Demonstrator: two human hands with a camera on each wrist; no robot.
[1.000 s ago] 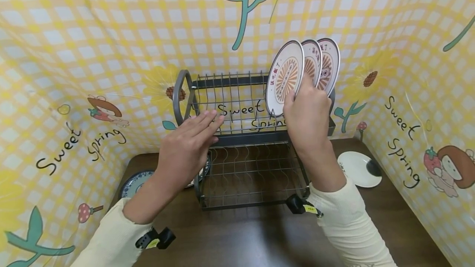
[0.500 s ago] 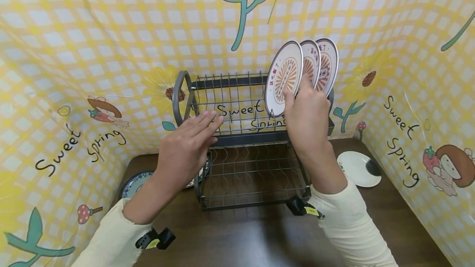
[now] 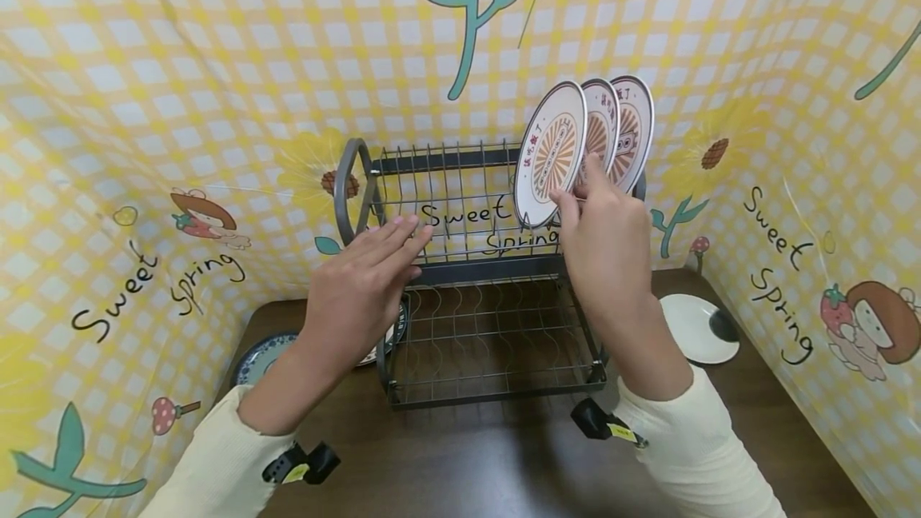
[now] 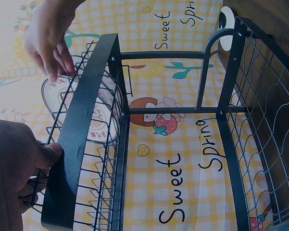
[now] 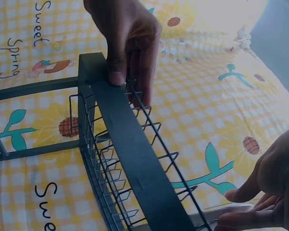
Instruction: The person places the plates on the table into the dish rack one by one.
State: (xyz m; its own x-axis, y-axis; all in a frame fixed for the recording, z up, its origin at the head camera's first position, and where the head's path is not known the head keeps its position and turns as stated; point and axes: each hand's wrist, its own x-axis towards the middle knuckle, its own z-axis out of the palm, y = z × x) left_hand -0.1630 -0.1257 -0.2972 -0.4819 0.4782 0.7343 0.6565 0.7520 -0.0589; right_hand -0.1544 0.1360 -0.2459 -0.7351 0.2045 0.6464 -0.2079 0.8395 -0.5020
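Two-handed work at a dish rack. Nearest, a pale sleeve [image 3: 679, 414] covers each forearm, and a small dark wrist camera [image 3: 608, 426] shows beside the right cuff. Brown tabletop [image 3: 460, 462], carrying a blue-rimmed plate [image 3: 261, 358] at left, a second plate [image 3: 395, 332] largely hidden behind the left hand [image 3: 356, 282], and a white plate [image 3: 691, 330] with a dark patch at right. Of the hands, the left grips the front bar of the rack [image 3: 489, 268], thumb on one side, fingers on the other; the right hand [image 3: 612, 238] has thumb and fingers parted about the rim of the left plate [image 3: 554, 154], contact uncertain. This plate, the middle plate [image 3: 604, 114] and the right plate [image 3: 633, 134] stand on edge, tilted and overlapping in view, at the right end of the upper tier. Farthest, yellow checked cloth [image 3: 216, 102] printed with flowers
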